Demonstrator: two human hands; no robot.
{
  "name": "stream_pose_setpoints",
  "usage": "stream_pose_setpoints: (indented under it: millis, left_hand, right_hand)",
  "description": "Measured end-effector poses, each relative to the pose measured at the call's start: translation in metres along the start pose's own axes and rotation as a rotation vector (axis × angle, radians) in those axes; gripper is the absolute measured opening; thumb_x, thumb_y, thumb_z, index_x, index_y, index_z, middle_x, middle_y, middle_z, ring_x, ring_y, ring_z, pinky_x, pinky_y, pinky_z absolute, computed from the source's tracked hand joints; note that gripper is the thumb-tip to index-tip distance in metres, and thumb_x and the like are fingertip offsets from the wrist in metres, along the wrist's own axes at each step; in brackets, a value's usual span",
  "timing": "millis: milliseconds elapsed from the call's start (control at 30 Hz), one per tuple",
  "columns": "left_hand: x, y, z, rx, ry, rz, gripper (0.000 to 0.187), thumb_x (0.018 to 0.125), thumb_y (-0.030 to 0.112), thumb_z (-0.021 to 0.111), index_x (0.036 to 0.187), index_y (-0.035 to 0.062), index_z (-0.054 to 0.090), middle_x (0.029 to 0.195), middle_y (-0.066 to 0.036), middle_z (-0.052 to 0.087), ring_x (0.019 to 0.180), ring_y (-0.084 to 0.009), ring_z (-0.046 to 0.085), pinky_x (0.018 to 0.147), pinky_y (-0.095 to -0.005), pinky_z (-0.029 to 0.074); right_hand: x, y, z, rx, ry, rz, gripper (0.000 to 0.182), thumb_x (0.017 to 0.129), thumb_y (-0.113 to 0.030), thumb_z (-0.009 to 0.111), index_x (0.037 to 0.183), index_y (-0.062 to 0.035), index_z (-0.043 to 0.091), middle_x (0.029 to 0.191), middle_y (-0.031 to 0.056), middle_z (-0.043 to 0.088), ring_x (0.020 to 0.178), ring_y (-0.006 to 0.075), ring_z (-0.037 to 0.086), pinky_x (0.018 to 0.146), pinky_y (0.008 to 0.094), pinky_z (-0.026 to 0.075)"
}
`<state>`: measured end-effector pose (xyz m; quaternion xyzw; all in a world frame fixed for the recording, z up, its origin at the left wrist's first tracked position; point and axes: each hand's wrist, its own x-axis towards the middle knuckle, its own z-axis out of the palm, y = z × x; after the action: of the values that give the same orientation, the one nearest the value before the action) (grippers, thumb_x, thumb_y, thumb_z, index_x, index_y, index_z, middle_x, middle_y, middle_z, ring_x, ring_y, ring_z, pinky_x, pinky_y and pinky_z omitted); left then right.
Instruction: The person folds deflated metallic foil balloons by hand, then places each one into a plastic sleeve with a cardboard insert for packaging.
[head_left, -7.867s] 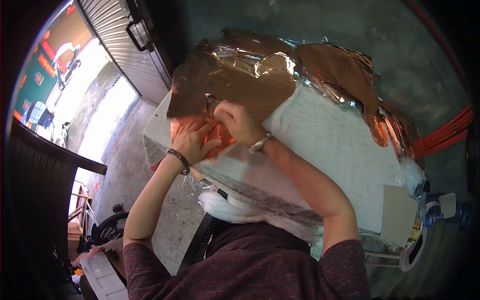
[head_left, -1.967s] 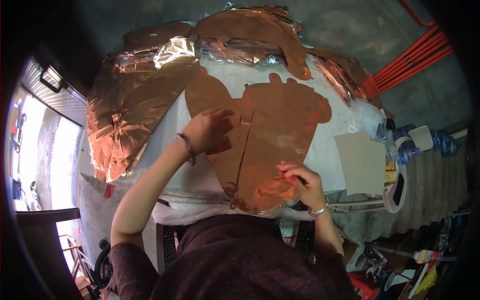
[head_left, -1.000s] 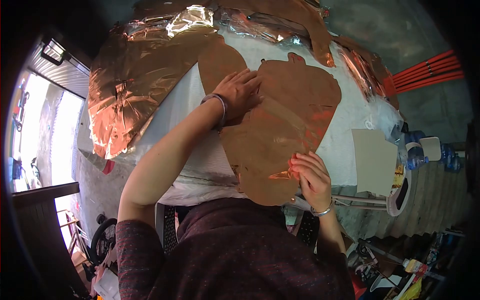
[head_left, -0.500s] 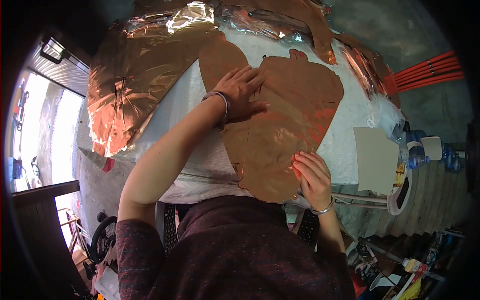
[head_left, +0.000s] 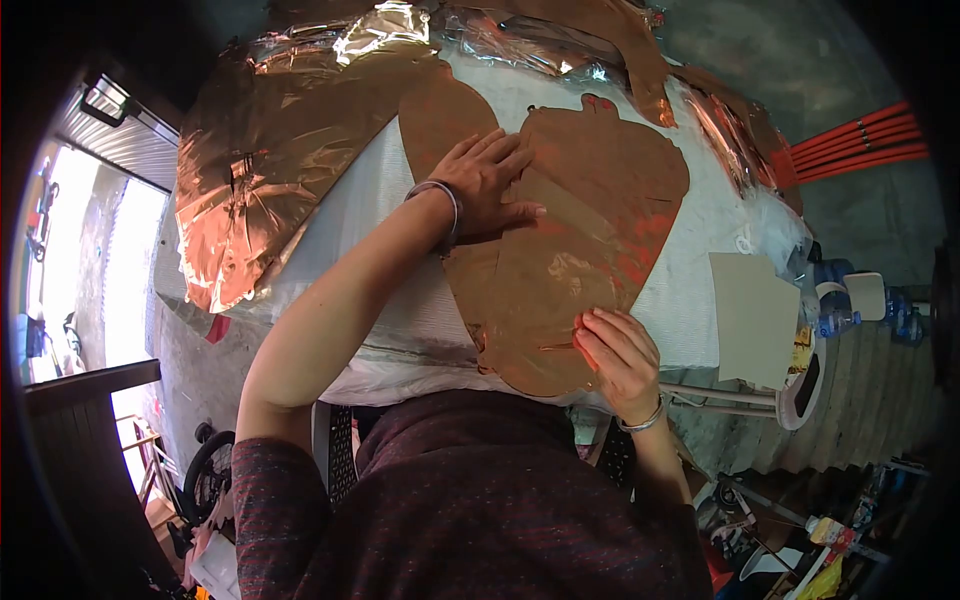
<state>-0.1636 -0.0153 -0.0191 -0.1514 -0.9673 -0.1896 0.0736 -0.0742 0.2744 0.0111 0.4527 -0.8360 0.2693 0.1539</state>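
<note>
Copper-coloured and shiny on its lower part, the foil sheet (head_left: 600, 210) lies flat on the white cover (head_left: 685, 310), directly in front of the person. It has rounded ends, with a small tab at its far end, and some red patches show on its right part.

The left hand (head_left: 485, 190) is flat and opened, with the thumb apart from the fingers. It rests on the left side of the foil sheet and grasps nothing. The right hand (head_left: 620, 355) is at the near right edge of the foil sheet, with its fingers bent and close together. Its fingertips touch the foil beside a thin crease, but I cannot tell if they pinch it.

To the left of the foil sheet is a large wrinkled foil piece (head_left: 290, 150), very bright at its near corner. Beyond the foil sheet lie shiny wrapped foils (head_left: 535, 50). On its right, well apart, is a beige board (head_left: 755, 325), and near this board are a clear plastic bag (head_left: 775, 235) and blue bottles (head_left: 835, 300). Farther to the right, red tubes (head_left: 860, 145) run in a bundle.
</note>
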Motion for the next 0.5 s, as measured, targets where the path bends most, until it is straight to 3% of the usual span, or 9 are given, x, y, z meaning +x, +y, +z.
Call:
stream_pose_setpoints:
  millis: [200,267,333,367,400,467,500]
  left_hand:
    - [-0.003,0.003,0.000,0.000,-0.003,-0.005,0.081,0.083,0.061,0.057,0.142,0.0106,0.038,0.150,-0.015,0.033,0.141,-0.0331,0.027,0.116,-0.0453,0.020]
    - [-0.003,0.005,-0.003,-0.003,-0.020,-0.039,0.078,0.082,0.054,0.061,0.143,0.0124,0.039,0.148,-0.015,0.035,0.141,-0.0328,0.028,0.115,-0.0463,0.021]
    - [-0.002,0.009,-0.012,0.012,-0.065,-0.042,0.082,0.081,0.054,0.062,0.145,0.0101,0.033,0.149,-0.015,0.034,0.141,-0.0320,0.027,0.116,-0.0462,0.020]
    - [-0.002,0.010,-0.013,-0.038,-0.062,-0.051,0.085,0.081,0.054,0.062,0.146,0.0087,0.031,0.149,-0.015,0.033,0.142,-0.0318,0.026,0.116,-0.0462,0.020]
    - [-0.002,0.010,-0.013,-0.088,-0.064,-0.058,0.087,0.081,0.053,0.062,0.146,0.0073,0.028,0.150,-0.015,0.033,0.142,-0.0316,0.025,0.116,-0.0461,0.019]
    - [-0.002,0.010,-0.013,-0.073,-0.064,-0.045,0.088,0.082,0.053,0.062,0.147,0.0061,0.026,0.150,-0.015,0.032,0.142,-0.0320,0.024,0.117,-0.0458,0.018]
    - [-0.002,0.011,-0.014,-0.074,-0.071,-0.055,0.088,0.082,0.053,0.062,0.147,0.0061,0.026,0.150,-0.015,0.032,0.142,-0.0319,0.024,0.117,-0.0456,0.018]
  right_hand:
    - [0.004,0.000,-0.022,0.111,-0.195,0.023,0.028,0.078,-0.010,0.070,0.103,0.0010,0.068,0.113,0.0174,0.064,0.111,0.0350,0.059,0.096,0.0456,0.046]
    - [0.004,0.004,-0.031,0.154,-0.252,0.048,0.033,0.080,-0.014,0.069,0.109,0.0018,0.066,0.119,0.0187,0.062,0.115,0.0367,0.057,0.099,0.0466,0.043]
    - [-0.001,0.015,-0.039,0.382,-0.182,0.202,0.052,0.070,-0.022,0.074,0.116,-0.0003,0.063,0.127,0.0168,0.058,0.119,0.0355,0.054,0.103,0.0470,0.040]
    - [-0.001,0.020,-0.042,0.380,-0.132,0.277,0.045,0.081,-0.022,0.067,0.118,0.0020,0.061,0.127,0.0173,0.058,0.118,0.0353,0.054,0.103,0.0439,0.040]
    - [0.003,0.025,-0.040,0.376,-0.125,0.276,0.045,0.081,-0.022,0.067,0.118,0.0020,0.061,0.127,0.0173,0.058,0.118,0.0353,0.054,0.103,0.0439,0.040]
    - [0.018,0.043,-0.026,0.305,-0.026,0.581,0.043,0.088,-0.026,0.061,0.119,0.0042,0.059,0.128,0.0193,0.057,0.118,0.0362,0.054,0.101,0.0421,0.041]
    - [0.028,0.051,-0.021,0.237,-0.063,0.605,0.044,0.090,-0.028,0.060,0.120,0.0047,0.058,0.128,0.0208,0.056,0.118,0.0372,0.053,0.101,0.0416,0.041]
